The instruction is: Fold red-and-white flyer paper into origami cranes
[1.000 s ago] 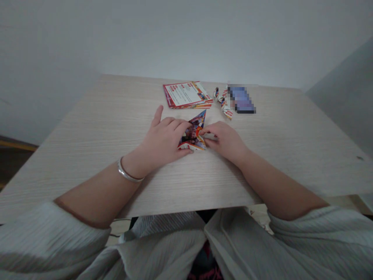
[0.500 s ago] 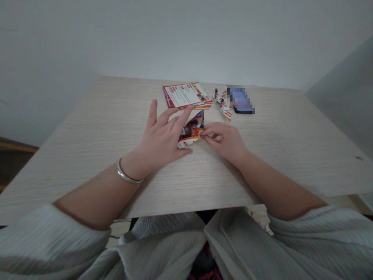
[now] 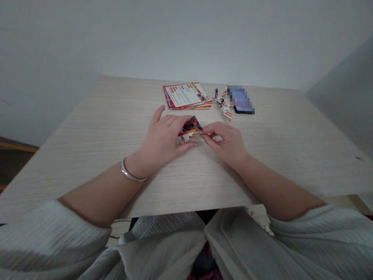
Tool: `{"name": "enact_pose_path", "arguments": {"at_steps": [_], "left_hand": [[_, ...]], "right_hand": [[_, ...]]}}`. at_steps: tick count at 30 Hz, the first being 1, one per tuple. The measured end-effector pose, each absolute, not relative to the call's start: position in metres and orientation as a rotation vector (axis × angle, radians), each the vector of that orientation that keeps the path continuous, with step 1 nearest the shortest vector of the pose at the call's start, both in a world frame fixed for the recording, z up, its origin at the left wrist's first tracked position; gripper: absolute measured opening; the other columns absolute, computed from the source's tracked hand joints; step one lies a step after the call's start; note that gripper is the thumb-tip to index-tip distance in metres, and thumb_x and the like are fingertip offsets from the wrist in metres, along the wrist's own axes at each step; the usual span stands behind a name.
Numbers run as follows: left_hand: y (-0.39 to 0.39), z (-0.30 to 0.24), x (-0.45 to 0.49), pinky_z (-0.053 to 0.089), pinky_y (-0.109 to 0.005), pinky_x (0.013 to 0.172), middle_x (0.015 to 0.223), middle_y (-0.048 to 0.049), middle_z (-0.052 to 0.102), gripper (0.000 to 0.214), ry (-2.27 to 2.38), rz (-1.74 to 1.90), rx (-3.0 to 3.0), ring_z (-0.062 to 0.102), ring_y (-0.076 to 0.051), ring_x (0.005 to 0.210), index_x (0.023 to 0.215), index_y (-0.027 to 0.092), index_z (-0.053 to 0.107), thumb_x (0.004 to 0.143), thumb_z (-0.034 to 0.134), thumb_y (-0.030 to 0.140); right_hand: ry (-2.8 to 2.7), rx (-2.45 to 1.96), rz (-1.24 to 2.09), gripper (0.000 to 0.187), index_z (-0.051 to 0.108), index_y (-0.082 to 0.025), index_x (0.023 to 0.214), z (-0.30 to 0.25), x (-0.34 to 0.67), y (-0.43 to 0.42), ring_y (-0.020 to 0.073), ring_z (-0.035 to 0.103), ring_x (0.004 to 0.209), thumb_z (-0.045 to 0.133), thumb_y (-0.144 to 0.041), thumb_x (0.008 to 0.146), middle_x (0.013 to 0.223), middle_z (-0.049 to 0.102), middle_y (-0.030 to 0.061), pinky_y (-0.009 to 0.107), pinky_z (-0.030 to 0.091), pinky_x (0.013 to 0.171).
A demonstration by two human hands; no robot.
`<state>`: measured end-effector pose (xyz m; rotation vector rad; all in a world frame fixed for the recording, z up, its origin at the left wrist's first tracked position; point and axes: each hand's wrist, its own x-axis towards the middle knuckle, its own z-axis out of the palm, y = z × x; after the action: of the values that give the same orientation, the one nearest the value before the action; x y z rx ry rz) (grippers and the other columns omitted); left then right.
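A small folded sheet of printed paper (image 3: 192, 125), blue, red and orange with a white lower strip, is between my hands low over the table. My left hand (image 3: 163, 137) is curled round its left side, fingers over the top and thumb along the lower edge; the palm hides that part of the paper. On the right corner, the thumb and forefinger of my right hand (image 3: 225, 140) are pinched shut. A silver bangle (image 3: 131, 174) circles my left wrist.
Behind the hands lies a stack of printed leaflets (image 3: 186, 96). Folded paper pieces (image 3: 224, 107) sit right of it, beside a phone (image 3: 243, 101) partly blurred by pixels. The pale wooden table (image 3: 101, 116) meets a wall at the back.
My left fingers have come down and closed round the paper, where they were spread before. The paper's upper point has dropped and shifted left. My right hand keeps its pinch.
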<state>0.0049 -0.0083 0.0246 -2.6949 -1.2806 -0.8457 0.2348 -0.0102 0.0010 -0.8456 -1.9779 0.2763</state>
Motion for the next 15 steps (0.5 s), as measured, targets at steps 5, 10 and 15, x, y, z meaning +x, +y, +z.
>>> {"name": "enact_pose_path", "arguments": {"at_steps": [5, 10, 15], "left_hand": [[-0.008, 0.0254, 0.0027, 0.037, -0.056, 0.121, 0.105, -0.0046, 0.078, 0.037, -1.155, -0.973, -2.662, 0.071, -0.027, 0.106, 0.115, 0.024, 0.071, 0.101, 0.059, 0.056], [-0.0057, 0.0209, 0.0031, 0.035, -0.053, 0.122, 0.101, -0.002, 0.078, 0.034, -1.086, -1.161, -2.727, 0.07, -0.024, 0.104, 0.11, 0.024, 0.072, 0.101, 0.062, 0.055], [-0.0075, 0.0227, 0.0054, 0.02, -0.057, 0.133, 0.106, -0.0001, 0.078, 0.023, -1.092, -1.237, -2.804, 0.071, -0.022, 0.107, 0.11, 0.028, 0.075, 0.099, 0.065, 0.046]], "right_hand": [[-1.838, -0.886, 0.481, 0.021, 0.067, -0.026, 0.109, -0.003, 0.2302, -0.0108, 0.0169, 0.076, 0.081, 0.073, -0.029, 0.09, 0.097, 0.078, 0.0007, 0.029, 0.063, 0.067], [-1.9, -0.891, 0.504, 0.009, 0.073, -0.024, 0.1, -0.0016, 0.2296, -0.011, 0.0151, 0.074, 0.076, 0.07, -0.027, 0.092, 0.095, 0.079, 0.0011, 0.028, 0.062, 0.065], [-1.937, -0.879, 0.339, 0.006, 0.076, -0.024, 0.095, -0.0014, 0.2298, -0.0114, 0.0169, 0.072, 0.08, 0.07, -0.023, 0.092, 0.09, 0.078, 0.0015, 0.027, 0.058, 0.061]]}}
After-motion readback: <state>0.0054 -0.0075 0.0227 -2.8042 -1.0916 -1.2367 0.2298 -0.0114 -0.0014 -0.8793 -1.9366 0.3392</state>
